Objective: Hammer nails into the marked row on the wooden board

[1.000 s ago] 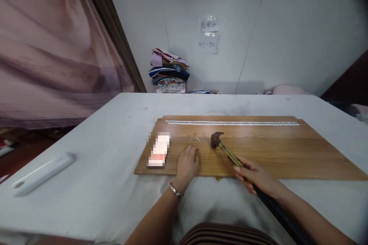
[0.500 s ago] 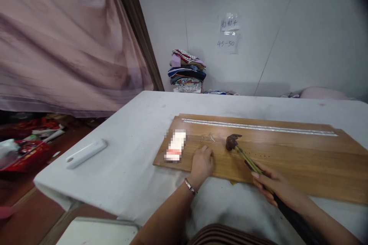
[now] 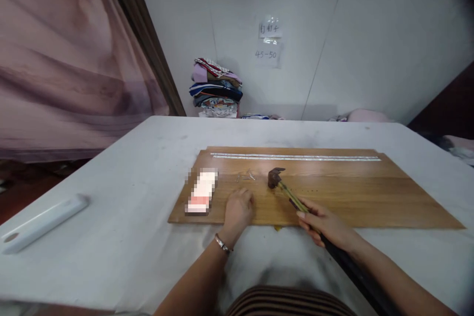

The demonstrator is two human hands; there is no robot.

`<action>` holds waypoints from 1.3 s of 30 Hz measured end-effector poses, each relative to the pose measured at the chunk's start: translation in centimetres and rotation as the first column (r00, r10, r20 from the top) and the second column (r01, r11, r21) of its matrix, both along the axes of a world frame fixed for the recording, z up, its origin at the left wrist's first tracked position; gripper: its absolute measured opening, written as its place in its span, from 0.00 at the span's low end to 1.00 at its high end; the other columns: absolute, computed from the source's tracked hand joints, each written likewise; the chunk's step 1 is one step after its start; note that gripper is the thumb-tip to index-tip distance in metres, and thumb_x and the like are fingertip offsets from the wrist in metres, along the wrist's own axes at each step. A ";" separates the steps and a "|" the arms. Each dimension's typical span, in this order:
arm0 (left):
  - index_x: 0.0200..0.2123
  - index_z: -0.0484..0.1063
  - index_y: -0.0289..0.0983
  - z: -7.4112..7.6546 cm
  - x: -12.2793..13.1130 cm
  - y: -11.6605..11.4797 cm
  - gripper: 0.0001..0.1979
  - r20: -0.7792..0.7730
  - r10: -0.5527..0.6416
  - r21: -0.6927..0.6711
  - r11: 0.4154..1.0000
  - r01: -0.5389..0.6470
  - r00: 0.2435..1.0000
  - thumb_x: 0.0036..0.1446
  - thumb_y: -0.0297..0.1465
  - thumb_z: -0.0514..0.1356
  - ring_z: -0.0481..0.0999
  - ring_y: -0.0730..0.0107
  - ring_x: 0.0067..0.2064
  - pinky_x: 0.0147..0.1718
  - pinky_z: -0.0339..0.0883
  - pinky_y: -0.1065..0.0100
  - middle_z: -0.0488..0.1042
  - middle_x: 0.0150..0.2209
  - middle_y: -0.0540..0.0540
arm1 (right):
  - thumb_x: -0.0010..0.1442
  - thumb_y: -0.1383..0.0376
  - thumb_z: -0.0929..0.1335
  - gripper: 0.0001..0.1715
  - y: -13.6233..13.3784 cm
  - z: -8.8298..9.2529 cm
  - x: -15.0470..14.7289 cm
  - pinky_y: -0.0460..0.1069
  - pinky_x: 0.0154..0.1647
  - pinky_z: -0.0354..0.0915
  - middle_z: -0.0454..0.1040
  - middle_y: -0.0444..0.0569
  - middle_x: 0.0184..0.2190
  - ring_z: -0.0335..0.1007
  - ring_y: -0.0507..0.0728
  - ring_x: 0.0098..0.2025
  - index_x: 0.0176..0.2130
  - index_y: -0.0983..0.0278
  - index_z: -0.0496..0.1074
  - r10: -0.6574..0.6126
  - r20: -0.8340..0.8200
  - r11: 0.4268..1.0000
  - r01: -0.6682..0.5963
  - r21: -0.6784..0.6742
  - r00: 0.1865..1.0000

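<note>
A wooden board (image 3: 351,202) lies on the white-covered table. My right hand (image 3: 318,224) is wrapped round the handle of a claw hammer (image 3: 274,178). The dark hammer head is over the middle of the board, right of my left hand (image 3: 240,207). That hand rests at the board's near edge with curled fingers pressed together; whatever they hold, if anything, is hidden. Just beyond its fingers lie several loose nails (image 3: 247,177). A short row of small dark dots (image 3: 311,190) marks the board to the right of the hammer head.
A phone (image 3: 202,191) with a blurred screen lies on the board's left end. Two pale strips (image 3: 296,158) run along the far side. A long white object (image 3: 44,222) is at the table's left. Folded clothes (image 3: 217,90) are stacked by the wall, near a pink curtain (image 3: 66,69).
My view has turned to the right, so the board, table and wall papers appear farther left. Both hands and the hammer keep nearly the same places over the board.
</note>
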State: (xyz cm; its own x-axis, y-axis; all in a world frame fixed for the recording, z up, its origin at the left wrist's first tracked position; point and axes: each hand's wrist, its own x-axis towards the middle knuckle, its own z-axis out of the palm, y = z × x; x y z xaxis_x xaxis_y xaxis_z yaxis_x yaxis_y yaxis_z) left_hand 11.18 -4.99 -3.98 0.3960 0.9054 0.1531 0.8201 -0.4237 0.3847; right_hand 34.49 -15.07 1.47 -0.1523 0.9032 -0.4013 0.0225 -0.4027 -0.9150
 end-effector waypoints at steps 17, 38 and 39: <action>0.28 0.73 0.36 0.8 0.0 -0.1 0.14 0.017 -0.003 -0.051 0.999 0.004 1.000 0.54 0.17 0.50 0.71 0.68 0.36 0.36 0.58 0.69 0.73 0.30 0.46 | 0.56 0.50 0.70 0.43 0.1 0.2 0.0 0.40 0.12 0.53 0.61 0.35 0.23 0.50 0.43 0.14 0.64 0.61 0.56 -0.013 -0.028 1.000 0.013 0.008 1.000; 0.29 0.73 0.37 0.4 0.0 -0.1 0.13 -0.015 0.005 -0.040 0.999 -0.006 1.000 0.53 0.18 0.52 0.71 0.68 0.36 0.36 0.57 0.68 0.75 0.32 0.46 | 0.55 0.50 0.70 0.42 0.0 0.3 -0.1 0.40 0.12 0.52 0.61 0.36 0.23 0.51 0.44 0.14 0.63 0.60 0.59 -0.014 -0.013 1.000 0.014 -0.015 1.000; 0.29 0.73 0.36 0.4 0.0 -0.1 0.13 -0.015 0.005 -0.034 0.999 -0.006 1.000 0.53 0.17 0.52 0.71 0.68 0.36 0.36 0.57 0.68 0.75 0.32 0.46 | 0.55 0.50 0.70 0.42 -0.1 0.3 -0.1 0.40 0.12 0.52 0.61 0.36 0.23 0.51 0.44 0.14 0.63 0.60 0.59 -0.013 -0.011 1.000 0.013 -0.011 1.000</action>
State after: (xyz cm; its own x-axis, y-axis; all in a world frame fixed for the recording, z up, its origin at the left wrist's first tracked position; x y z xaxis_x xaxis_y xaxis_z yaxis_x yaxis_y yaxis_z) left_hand 11.19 -5.09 -3.55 0.3930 0.9122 0.1160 0.8280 -0.4059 0.3869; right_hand 34.43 -15.14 1.80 -0.1448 0.9007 -0.4096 0.0070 -0.4130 -0.9107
